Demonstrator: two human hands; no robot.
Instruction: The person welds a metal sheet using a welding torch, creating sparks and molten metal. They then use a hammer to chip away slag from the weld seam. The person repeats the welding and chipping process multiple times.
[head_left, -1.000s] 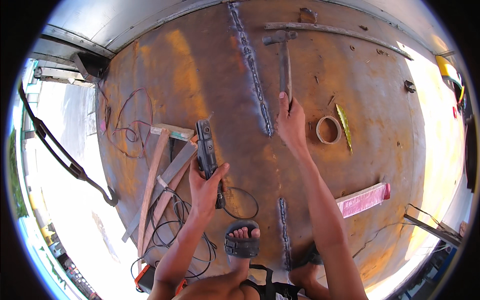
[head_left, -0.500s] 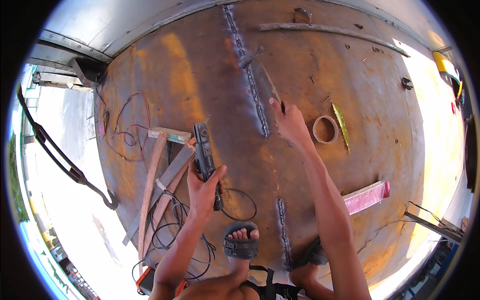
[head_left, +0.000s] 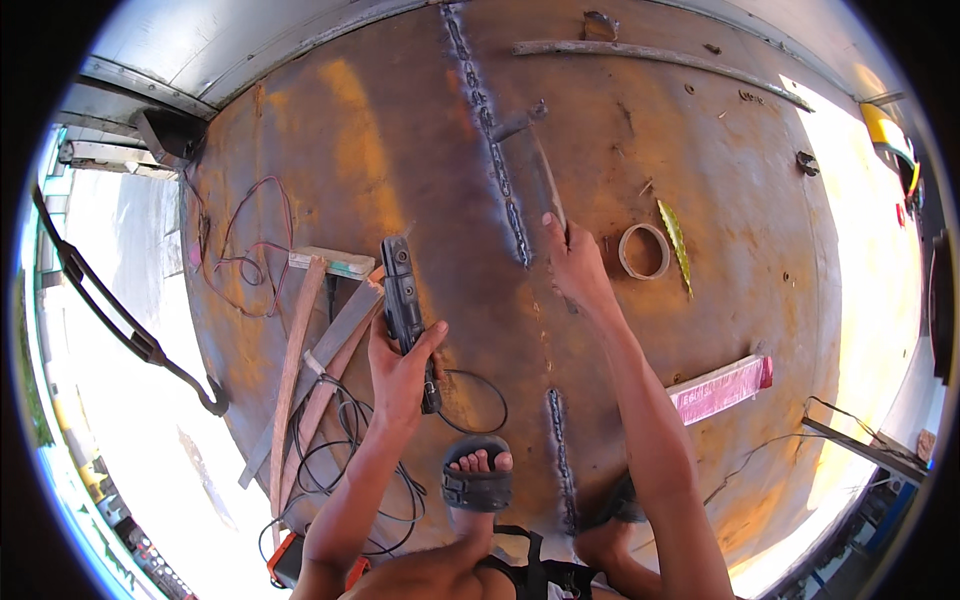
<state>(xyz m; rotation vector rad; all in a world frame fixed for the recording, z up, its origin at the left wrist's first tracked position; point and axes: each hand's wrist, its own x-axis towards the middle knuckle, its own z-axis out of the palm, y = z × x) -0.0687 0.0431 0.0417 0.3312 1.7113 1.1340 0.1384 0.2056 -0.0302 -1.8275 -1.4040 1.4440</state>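
My left hand (head_left: 398, 365) is closed around a black welding electrode holder (head_left: 402, 295), with a cable hanging from it. My right hand (head_left: 575, 265) grips the handle of a hammer (head_left: 520, 125); its head is over the upper line of weld beads (head_left: 480, 110) on the rusty steel plate (head_left: 360, 170). A shorter weld line (head_left: 560, 450) runs between my sandalled feet (head_left: 478, 478). To the right of my right hand lie a ring (head_left: 625, 240) and a green leaf (head_left: 675, 240).
Wooden strips (head_left: 300, 380) and looped black cable (head_left: 395, 510) lie at lower left, thin wires (head_left: 262, 250) above them. A long bar (head_left: 640, 55) lies near the far wall (head_left: 200, 45). A pink-wrapped pack (head_left: 730, 390) is at right. A bent metal rod (head_left: 140, 340) hangs at left.
The hammer has swung down and left from its raised, upright position onto the weld line, then shifted slightly toward me. My left hand still holds the holder.
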